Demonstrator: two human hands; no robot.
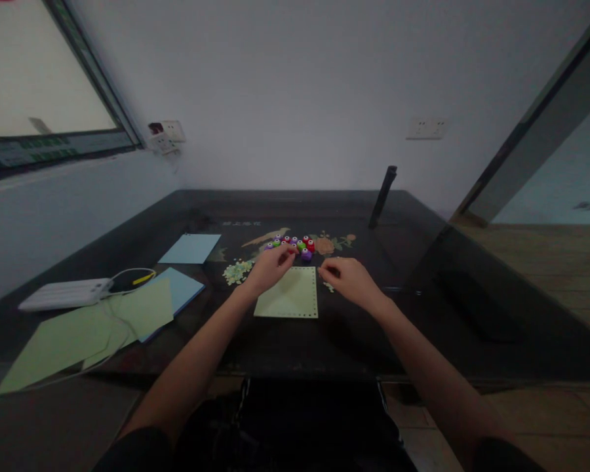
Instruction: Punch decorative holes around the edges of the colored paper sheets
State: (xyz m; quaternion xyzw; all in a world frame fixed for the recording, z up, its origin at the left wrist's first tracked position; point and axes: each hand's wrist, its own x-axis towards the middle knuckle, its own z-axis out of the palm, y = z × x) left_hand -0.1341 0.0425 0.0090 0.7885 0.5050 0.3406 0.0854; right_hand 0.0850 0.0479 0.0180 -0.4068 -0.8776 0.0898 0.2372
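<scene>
Green paper sheet point(289, 295) lies flat on the dark bench point(354, 341), its long axis running away from the person, punched holes along its right and near edges. Left hand point(270, 267), fingers curled, reaches the cluster of coloured punches point(295, 246) beyond the sheet; whether it grips one is unclear. Right hand point(347, 278) rests loosely curled just right of the sheet. No writing is legible.

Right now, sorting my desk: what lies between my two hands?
Head view: the green punched sheet lies between left hand and right hand.
</scene>
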